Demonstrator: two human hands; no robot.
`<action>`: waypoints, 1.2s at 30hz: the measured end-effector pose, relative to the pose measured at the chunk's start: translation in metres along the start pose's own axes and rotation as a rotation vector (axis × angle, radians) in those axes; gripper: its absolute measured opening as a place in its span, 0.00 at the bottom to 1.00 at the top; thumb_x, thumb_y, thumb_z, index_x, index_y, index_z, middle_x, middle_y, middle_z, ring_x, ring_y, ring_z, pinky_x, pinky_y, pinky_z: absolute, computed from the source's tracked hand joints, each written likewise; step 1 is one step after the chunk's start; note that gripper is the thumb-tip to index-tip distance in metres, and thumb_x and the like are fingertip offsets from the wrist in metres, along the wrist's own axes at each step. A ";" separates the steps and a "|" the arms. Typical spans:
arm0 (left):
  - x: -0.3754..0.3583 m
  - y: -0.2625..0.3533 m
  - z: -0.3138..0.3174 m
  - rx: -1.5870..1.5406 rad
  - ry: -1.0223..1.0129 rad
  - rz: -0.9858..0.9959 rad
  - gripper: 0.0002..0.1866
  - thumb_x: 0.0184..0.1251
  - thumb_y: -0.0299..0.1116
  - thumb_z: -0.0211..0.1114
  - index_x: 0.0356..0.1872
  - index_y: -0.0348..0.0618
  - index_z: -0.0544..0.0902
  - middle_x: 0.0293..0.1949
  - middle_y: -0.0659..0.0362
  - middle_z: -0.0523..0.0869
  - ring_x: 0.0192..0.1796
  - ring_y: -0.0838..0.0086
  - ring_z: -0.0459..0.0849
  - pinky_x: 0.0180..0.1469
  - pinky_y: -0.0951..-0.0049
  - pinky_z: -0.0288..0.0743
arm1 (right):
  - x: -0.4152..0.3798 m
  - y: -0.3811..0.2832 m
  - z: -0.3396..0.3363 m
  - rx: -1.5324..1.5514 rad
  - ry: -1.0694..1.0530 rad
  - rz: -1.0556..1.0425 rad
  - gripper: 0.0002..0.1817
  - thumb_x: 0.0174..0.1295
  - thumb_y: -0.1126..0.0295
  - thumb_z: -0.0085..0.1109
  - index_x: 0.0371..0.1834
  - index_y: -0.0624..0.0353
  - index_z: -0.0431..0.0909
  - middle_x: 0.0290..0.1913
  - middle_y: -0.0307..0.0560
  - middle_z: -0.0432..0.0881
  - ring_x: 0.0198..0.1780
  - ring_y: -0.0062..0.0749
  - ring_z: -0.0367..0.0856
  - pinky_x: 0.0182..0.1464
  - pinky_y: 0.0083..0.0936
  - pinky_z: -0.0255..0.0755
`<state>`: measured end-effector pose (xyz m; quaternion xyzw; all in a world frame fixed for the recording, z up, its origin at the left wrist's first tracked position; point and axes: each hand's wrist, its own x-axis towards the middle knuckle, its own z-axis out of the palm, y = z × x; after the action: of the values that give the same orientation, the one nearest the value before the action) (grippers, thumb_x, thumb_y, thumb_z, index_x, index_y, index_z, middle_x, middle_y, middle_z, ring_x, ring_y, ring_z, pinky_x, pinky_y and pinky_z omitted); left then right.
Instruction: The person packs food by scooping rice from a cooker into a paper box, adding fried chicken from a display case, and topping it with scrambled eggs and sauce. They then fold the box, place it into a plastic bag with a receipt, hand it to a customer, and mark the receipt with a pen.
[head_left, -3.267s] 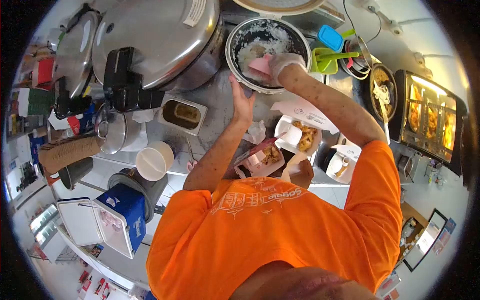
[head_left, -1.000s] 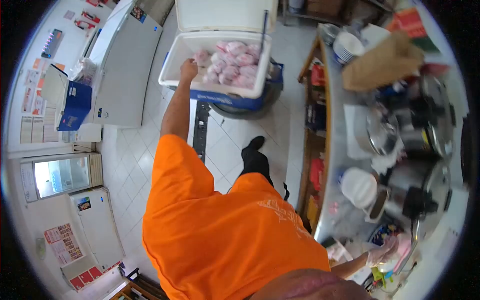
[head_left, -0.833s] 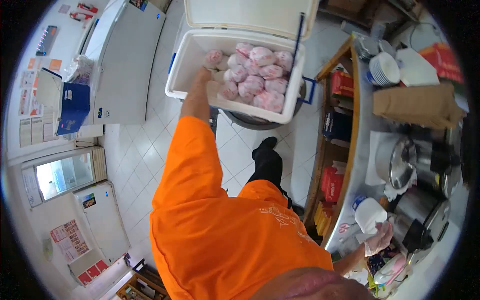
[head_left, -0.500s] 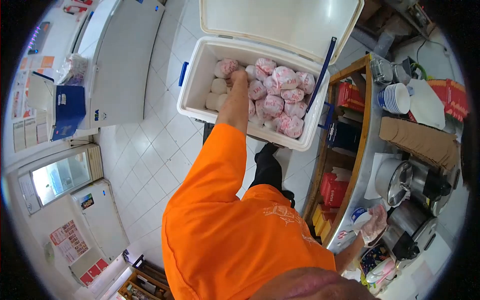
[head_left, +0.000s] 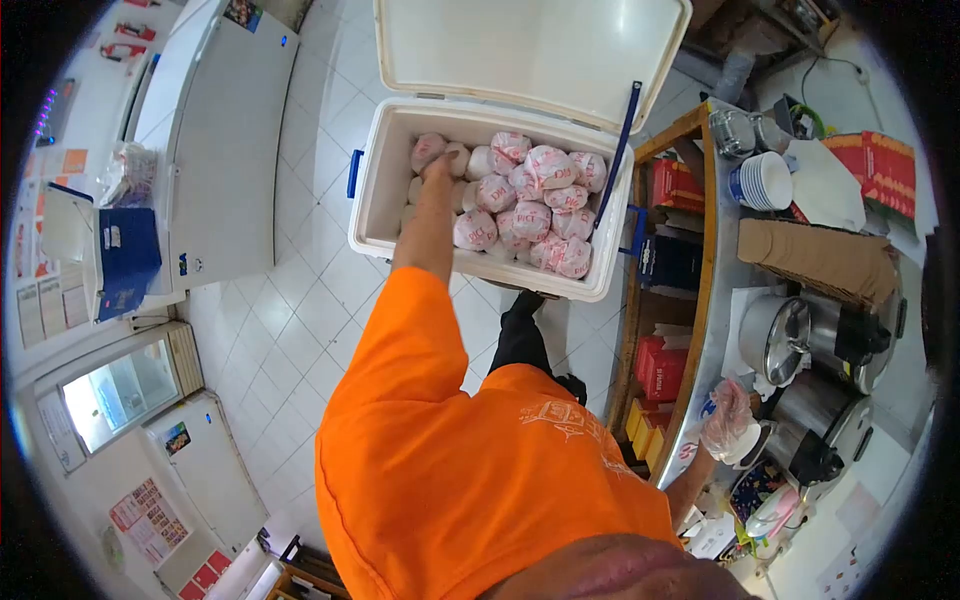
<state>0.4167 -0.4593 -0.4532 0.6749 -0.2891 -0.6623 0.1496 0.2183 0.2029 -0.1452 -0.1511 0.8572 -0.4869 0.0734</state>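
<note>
Inside the white plastic cooler (head_left: 392, 150), handle round, red-printed wrapped bundles (head_left: 531, 220) lightly; left hand (head_left: 438, 172), gloved right hand (head_left: 729, 416): cannot tell their grip.

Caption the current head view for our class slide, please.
A left hand reaches among wrapped bundles inside an open cooler.
</note>
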 end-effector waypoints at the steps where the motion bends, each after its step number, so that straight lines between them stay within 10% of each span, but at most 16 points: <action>1: -0.026 0.005 -0.004 -0.030 0.027 0.086 0.40 0.49 0.38 0.74 0.63 0.35 0.66 0.64 0.52 0.69 0.61 0.61 0.72 0.59 0.60 0.71 | -0.003 -0.005 0.001 0.000 0.012 -0.004 0.09 0.65 0.74 0.55 0.47 0.62 0.78 0.43 0.44 0.79 0.43 0.28 0.78 0.43 0.21 0.75; 5: -0.131 0.022 -0.023 -0.366 -0.266 0.063 0.33 0.56 0.42 0.68 0.61 0.41 0.68 0.51 0.55 0.76 0.55 0.66 0.76 0.54 0.63 0.74 | -0.019 -0.001 -0.015 0.007 0.026 0.129 0.14 0.62 0.73 0.57 0.50 0.64 0.76 0.46 0.46 0.78 0.47 0.32 0.77 0.50 0.25 0.72; 8: -0.228 0.029 -0.019 -0.391 -0.686 0.217 0.31 0.59 0.33 0.62 0.65 0.42 0.65 0.64 0.53 0.69 0.63 0.61 0.72 0.61 0.56 0.73 | -0.034 0.013 -0.013 0.420 -0.132 0.040 0.46 0.39 0.55 0.78 0.60 0.67 0.68 0.57 0.50 0.73 0.58 0.39 0.72 0.63 0.33 0.64; 11: -0.321 0.016 0.009 -0.230 -1.024 0.284 0.31 0.61 0.33 0.57 0.67 0.45 0.63 0.64 0.54 0.68 0.65 0.60 0.70 0.62 0.55 0.72 | -0.024 -0.057 0.022 0.501 -0.502 -0.096 0.56 0.32 0.45 0.80 0.61 0.70 0.66 0.61 0.53 0.71 0.63 0.38 0.69 0.66 0.35 0.62; 13: -0.394 -0.005 0.042 -0.239 -1.246 0.223 0.34 0.59 0.29 0.57 0.69 0.44 0.61 0.65 0.55 0.68 0.66 0.60 0.69 0.64 0.57 0.69 | -0.018 -0.061 0.048 0.452 -0.494 0.510 0.57 0.32 0.48 0.81 0.65 0.66 0.63 0.64 0.56 0.68 0.64 0.41 0.69 0.64 0.41 0.64; 14: -0.417 -0.019 0.057 -0.167 -1.358 0.202 0.35 0.57 0.28 0.58 0.70 0.44 0.61 0.66 0.55 0.67 0.66 0.61 0.69 0.65 0.58 0.68 | -0.024 -0.076 0.055 0.921 -0.672 -0.030 0.54 0.36 0.48 0.78 0.66 0.63 0.62 0.65 0.58 0.66 0.64 0.42 0.69 0.63 0.40 0.64; 15: -0.441 -0.035 0.071 -0.087 -1.476 0.171 0.36 0.56 0.27 0.59 0.70 0.44 0.61 0.67 0.55 0.66 0.67 0.62 0.68 0.66 0.59 0.67 | -0.024 -0.068 0.064 0.901 -0.698 -0.125 0.52 0.41 0.45 0.73 0.67 0.62 0.61 0.65 0.59 0.65 0.63 0.41 0.69 0.64 0.35 0.63; 22: -0.623 -0.195 0.161 0.663 -2.020 0.465 0.42 0.51 0.22 0.62 0.71 0.38 0.57 0.71 0.50 0.59 0.74 0.63 0.55 0.73 0.66 0.47 | -0.148 -0.052 -0.031 0.740 0.352 0.420 0.23 0.61 0.63 0.63 0.57 0.61 0.71 0.50 0.44 0.77 0.49 0.28 0.75 0.51 0.27 0.72; 25: -0.679 -0.312 0.177 0.525 -2.014 1.304 0.35 0.50 0.28 0.69 0.63 0.37 0.68 0.65 0.44 0.67 0.67 0.59 0.66 0.65 0.62 0.62 | -0.218 -0.011 -0.091 0.936 0.730 0.539 0.21 0.61 0.63 0.64 0.53 0.61 0.73 0.48 0.43 0.78 0.46 0.25 0.75 0.46 0.22 0.73; 28: -0.744 -0.422 0.173 0.475 -2.129 1.332 0.17 0.52 0.31 0.72 0.44 0.41 0.84 0.50 0.49 0.81 0.53 0.57 0.79 0.55 0.63 0.71 | -0.291 0.026 -0.154 1.144 1.253 0.447 0.16 0.61 0.64 0.63 0.49 0.60 0.76 0.44 0.42 0.78 0.45 0.24 0.76 0.42 0.19 0.73; 33: -0.845 -0.568 0.166 0.671 -2.178 0.608 0.13 0.69 0.35 0.57 0.48 0.40 0.82 0.53 0.55 0.81 0.53 0.64 0.80 0.58 0.68 0.70 | -0.379 0.073 -0.250 1.062 1.654 0.303 0.20 0.62 0.63 0.60 0.55 0.58 0.73 0.51 0.46 0.76 0.47 0.31 0.77 0.44 0.25 0.76; 35: -0.877 -0.606 0.173 1.021 -1.681 -0.455 0.16 0.72 0.38 0.53 0.55 0.44 0.77 0.53 0.55 0.80 0.53 0.64 0.80 0.59 0.62 0.70 | -0.408 0.132 -0.269 0.841 1.559 0.388 0.25 0.61 0.63 0.61 0.61 0.56 0.68 0.55 0.48 0.74 0.51 0.32 0.77 0.42 0.28 0.78; 36: -0.880 -0.633 0.182 1.027 -1.678 -0.454 0.16 0.72 0.38 0.53 0.55 0.44 0.77 0.53 0.55 0.80 0.53 0.64 0.80 0.59 0.62 0.70 | -0.417 0.150 -0.278 0.697 1.493 0.369 0.27 0.60 0.62 0.62 0.62 0.55 0.67 0.55 0.49 0.74 0.52 0.33 0.77 0.40 0.30 0.79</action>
<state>0.3990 0.5905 -0.1269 0.0126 -0.4160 -0.7312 -0.5404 0.5081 0.6384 -0.1395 0.3842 0.4926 -0.6757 -0.3915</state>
